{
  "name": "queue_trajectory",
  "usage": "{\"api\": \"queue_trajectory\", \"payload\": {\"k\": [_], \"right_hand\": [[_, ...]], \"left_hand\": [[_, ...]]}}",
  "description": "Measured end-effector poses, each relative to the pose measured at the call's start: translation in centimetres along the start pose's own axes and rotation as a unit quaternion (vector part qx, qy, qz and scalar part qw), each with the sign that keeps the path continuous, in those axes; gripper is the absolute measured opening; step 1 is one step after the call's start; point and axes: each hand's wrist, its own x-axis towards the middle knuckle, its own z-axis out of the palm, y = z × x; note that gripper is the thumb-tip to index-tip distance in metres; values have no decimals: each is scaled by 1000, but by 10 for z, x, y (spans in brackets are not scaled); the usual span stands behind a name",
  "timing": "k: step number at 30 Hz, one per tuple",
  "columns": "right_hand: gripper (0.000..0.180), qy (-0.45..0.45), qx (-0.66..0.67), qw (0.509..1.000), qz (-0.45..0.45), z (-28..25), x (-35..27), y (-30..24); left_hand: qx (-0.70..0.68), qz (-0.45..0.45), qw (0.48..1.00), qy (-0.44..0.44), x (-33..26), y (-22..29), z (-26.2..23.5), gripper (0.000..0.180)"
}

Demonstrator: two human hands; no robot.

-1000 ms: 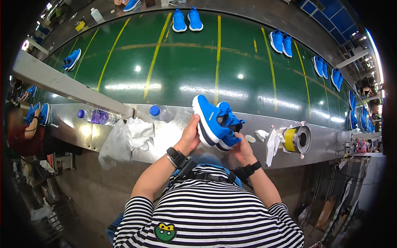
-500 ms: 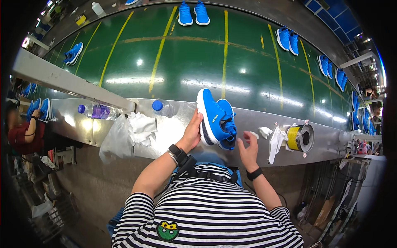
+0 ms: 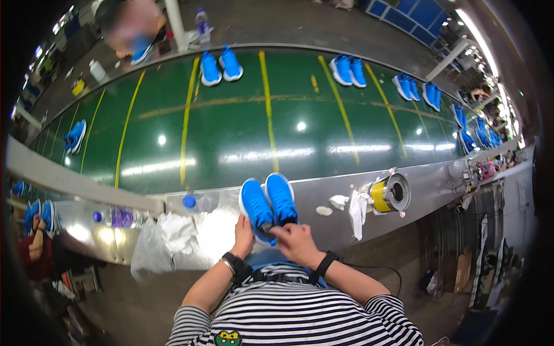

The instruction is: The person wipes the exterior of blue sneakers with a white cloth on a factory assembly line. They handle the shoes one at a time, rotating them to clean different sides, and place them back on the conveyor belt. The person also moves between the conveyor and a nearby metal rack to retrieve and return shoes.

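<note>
A pair of blue sneakers with white soles sits side by side in front of me, toes pointing away, over the near edge of the metal ledge. My left hand (image 3: 243,236) grips the outer side of the left sneaker (image 3: 254,200) near its heel. At the heels, my right hand (image 3: 299,243) has its fingers bent, thumb and forefinger at the collar between the left sneaker and the right sneaker (image 3: 280,199). The fingertips are partly hidden by the shoe openings.
On the metal ledge (image 3: 323,196) lie a clear bottle with a blue cap (image 3: 189,201), a purple-labelled bottle (image 3: 121,218), white cloths (image 3: 176,230) and a yellow-banded tin (image 3: 390,192). Beyond runs a green conveyor belt (image 3: 231,132) carrying more blue sneakers. A post crosses the left side.
The sneakers have turned from a tilted, sole-showing pose to upright, side by side, and lower. My right hand has come from open and apart to the shoe heels. The view has shifted.
</note>
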Motion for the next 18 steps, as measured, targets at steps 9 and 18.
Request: {"api": "queue_trajectory", "payload": {"k": [9,18], "right_hand": [[41,-85,-110,990,-27,-22,36,44],[39,7,-219,972,87,-211,107,237]], "left_hand": [[-76,-77,991,-76,-13,39,29,32],[64,-173,983,-21,-26,45,58,39]]}}
